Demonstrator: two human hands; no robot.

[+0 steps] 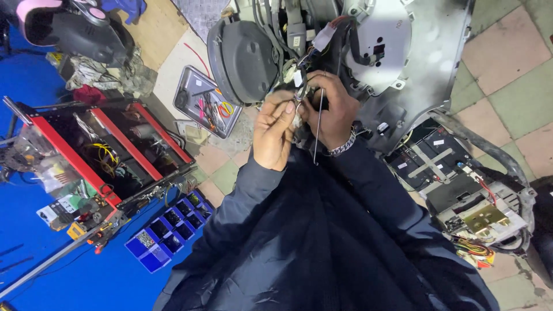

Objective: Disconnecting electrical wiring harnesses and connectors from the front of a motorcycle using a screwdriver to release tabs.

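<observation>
Closely: left hand (273, 133), right hand (334, 112) pinch connector (299, 92) beside round housing (245, 60).

We've got left hand (275, 131) + right hand (332, 112) pinching white connector (299, 79) w/ thin metal rod (318, 124), at scooter's grey panel (403, 52); 1 tool tray (203, 102) nearby.

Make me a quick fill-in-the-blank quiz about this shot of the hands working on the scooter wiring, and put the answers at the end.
1. The right hand holds a thin metal ____ that hangs down past the wrist.
2. The right wrist wears a metal ____.
3. The small divided parts box on the floor by the tool cart is coloured ____.
4. The left hand pinches at a small connector with its ____.

Answers: rod; bracelet; blue; fingertips
</observation>
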